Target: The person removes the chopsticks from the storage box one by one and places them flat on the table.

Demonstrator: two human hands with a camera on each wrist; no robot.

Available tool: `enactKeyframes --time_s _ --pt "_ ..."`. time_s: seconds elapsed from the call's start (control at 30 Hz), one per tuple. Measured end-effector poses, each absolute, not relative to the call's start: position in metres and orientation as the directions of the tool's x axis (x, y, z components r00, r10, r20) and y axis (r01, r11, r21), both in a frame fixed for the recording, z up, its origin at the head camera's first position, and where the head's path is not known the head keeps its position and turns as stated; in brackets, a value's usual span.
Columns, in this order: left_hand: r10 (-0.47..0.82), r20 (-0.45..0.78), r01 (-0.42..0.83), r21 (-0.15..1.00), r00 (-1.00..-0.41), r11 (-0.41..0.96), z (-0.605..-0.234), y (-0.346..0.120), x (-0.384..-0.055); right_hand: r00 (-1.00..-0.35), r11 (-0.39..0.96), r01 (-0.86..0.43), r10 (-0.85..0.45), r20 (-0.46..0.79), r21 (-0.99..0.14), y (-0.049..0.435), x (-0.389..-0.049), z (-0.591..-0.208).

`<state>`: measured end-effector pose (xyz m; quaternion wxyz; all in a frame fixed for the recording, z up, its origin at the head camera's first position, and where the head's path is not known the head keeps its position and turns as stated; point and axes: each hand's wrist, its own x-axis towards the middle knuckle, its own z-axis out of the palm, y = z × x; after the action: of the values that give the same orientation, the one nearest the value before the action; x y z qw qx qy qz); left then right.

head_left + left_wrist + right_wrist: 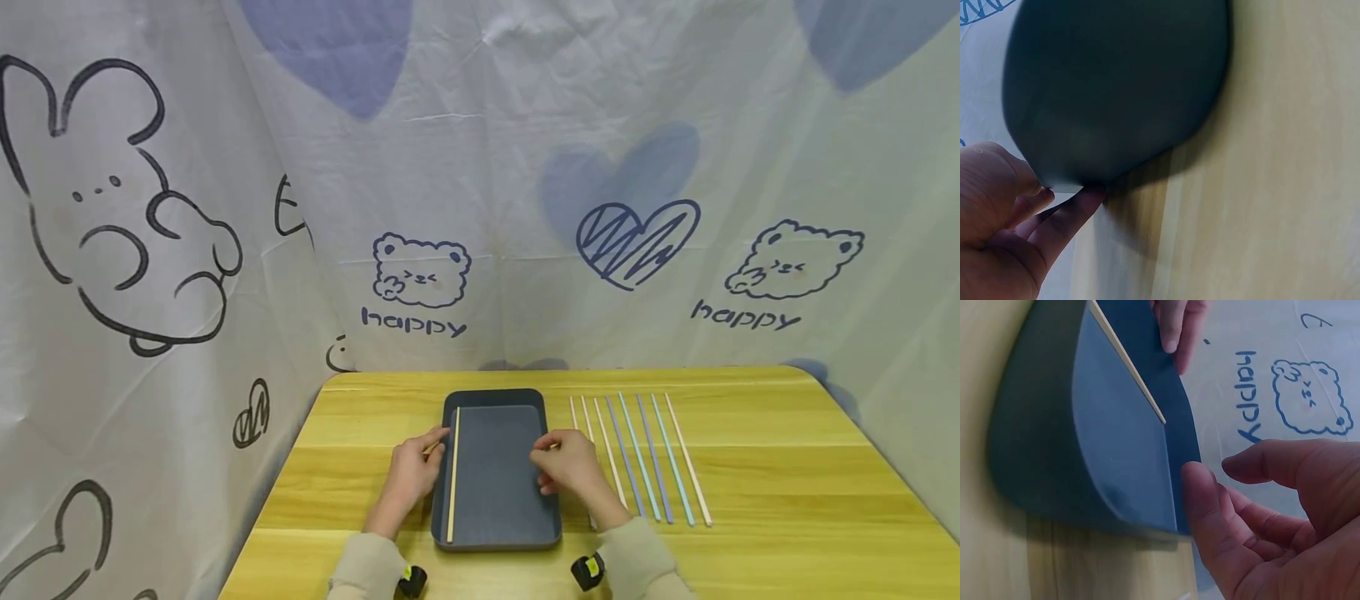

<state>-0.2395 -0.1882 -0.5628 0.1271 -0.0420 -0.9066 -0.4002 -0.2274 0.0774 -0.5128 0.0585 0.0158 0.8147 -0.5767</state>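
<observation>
A dark grey rectangular tray (498, 533) stands on the table. Inside it, along the left wall, lies a thin pale yellow stick (453, 475), which also shows in the right wrist view. My left hand (414, 471) grips the tray's left rim, one finger over the edge and the thumb outside; the left wrist view shows those fingers (1069, 219) on the tray wall. Over the right rim hovers my right hand (570, 467). Its thumb and fingers (1200, 494) are loosely bent and slightly apart, with nothing between them.
Several thin sticks in pink, purple and light blue (678, 462) lie roughly parallel on the wooden table (795, 467), right of the tray. The right hand and forearm partly cover the nearest ones. A printed white cloth (510, 317) hangs behind the table.
</observation>
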Motion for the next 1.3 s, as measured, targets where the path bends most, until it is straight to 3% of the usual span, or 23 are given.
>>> enactKeyframes --time_s 0.7,1.3 --pt "-0.023 0.274 0.189 0.718 -0.961 0.67 -0.566 -0.19 -0.241 -0.98 0.378 0.014 -0.177 -0.087 -0.926 0.032 -0.222 -0.532" --pt "-0.029 0.276 0.186 0.718 -0.961 0.67 -0.562 -0.188 -0.24 -0.977 0.417 -0.064 -0.211 -0.028 -0.907 -0.003 -0.211 -0.548"
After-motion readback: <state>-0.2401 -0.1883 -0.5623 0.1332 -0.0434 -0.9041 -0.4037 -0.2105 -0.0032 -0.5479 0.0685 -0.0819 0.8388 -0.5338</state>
